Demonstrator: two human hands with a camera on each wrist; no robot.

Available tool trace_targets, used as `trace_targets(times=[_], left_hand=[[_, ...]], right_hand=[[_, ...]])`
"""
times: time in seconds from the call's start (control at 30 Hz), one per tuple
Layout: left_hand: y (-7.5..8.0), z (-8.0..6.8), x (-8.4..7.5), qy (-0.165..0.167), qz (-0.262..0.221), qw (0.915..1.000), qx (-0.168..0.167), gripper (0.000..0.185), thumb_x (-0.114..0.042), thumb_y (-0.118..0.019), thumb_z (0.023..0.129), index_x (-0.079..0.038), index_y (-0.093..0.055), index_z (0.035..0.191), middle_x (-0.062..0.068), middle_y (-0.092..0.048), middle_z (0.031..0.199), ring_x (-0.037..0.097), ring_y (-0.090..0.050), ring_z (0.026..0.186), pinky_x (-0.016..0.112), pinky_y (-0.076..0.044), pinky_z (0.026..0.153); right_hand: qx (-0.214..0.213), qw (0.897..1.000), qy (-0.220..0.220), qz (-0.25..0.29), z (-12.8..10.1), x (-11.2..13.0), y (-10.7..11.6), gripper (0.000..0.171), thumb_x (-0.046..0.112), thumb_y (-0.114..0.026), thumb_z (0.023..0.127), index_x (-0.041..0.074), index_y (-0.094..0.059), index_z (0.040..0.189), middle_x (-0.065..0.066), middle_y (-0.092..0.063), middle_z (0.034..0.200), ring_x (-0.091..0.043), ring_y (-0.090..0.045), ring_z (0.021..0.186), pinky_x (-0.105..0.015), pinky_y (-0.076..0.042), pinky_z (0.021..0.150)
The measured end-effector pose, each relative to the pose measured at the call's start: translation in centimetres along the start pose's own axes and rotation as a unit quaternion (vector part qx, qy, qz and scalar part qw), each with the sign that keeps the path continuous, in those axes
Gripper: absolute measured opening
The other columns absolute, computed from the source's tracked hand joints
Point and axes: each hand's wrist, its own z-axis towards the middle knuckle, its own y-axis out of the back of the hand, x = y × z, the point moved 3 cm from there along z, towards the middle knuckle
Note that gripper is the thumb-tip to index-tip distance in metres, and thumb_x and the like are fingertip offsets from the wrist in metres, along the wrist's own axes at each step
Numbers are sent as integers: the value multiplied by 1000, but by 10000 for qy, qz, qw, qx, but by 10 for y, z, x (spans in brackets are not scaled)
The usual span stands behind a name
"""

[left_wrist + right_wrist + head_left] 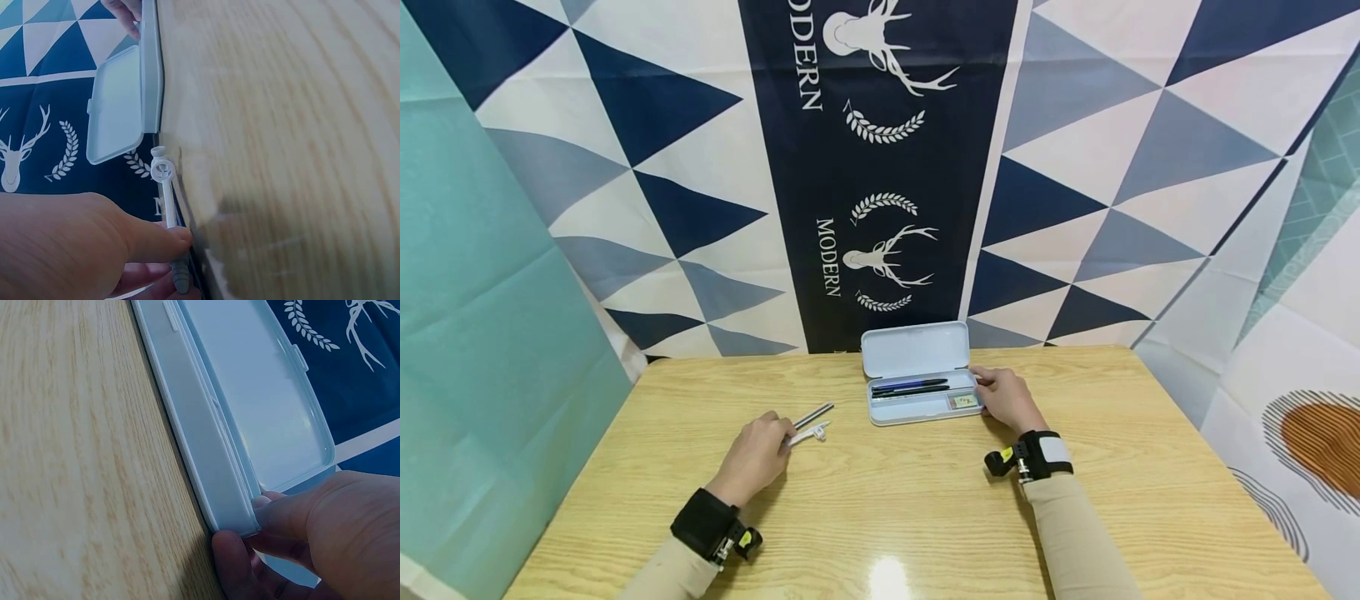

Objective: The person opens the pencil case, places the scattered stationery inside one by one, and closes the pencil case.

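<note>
Your L hand [754,452] pinches a slim white plastic tool [807,435], w/ a straight grey stick [814,415] just beside it. Your R hand [1007,400] grips the open pale-blue rectangular case [916,352], fwd-right of L grip.

pale wood grain runs all across the table [887,500], and there's a bright patch of glare [889,577] blazing at its near edge! straight up behind the table stands the patterned backdrop [685,208], navy, grey-blue and white triangles, and centred behind the table, a dark band [895,167] with white stag heads [861,33], leaf sprigs [883,133] and "modern" printed sideways! left of the table, a teal sheet [475,292]; to its right, a pale hanging [1247,400] with a brown disc [1322,442]!
</note>
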Motion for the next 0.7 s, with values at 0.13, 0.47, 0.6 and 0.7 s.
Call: trace_targets(times=[0.13,0.47,0.6,0.7], left_hand=[[20,2,-15,48,-37,10000,15,17,12,-84,87,3,-82,102,13,-71,88,16,-61,71,28,-52,61],[42,16,-28,534,76,9982,253,19,14,-80,89,1,-83,103,13,-72,90,19,-65,74,29,-56,66],[48,21,-29,674,155,9973,241,20,13,-80,92,-1,-83,106,12,-72,93,20,-66,77,33,-58,68],[50,23,-30,682,223,9972,202,20,12,-81,93,-1,-83,108,13,-73,95,21,-67,78,35,-59,69]], right_hand=[[-7,10000,-33,-3,1,-1,0,47,4,-59,112,1,-62,158,-32,-63,159,-14,-65,71,-23,-56,63],[0,10000,-8,-8,0,0,1,47,4,-59,112,1,-62,159,-30,-59,163,-13,-64,67,-23,-55,62],[0,10000,-7,2,-1,0,1,47,5,-59,112,1,-62,158,-30,-60,162,-13,-65,67,-23,-55,62],[1,10000,5,-11,-1,0,1,46,5,-59,112,1,-62,158,-31,-61,160,-14,-65,67,-24,-56,62]])
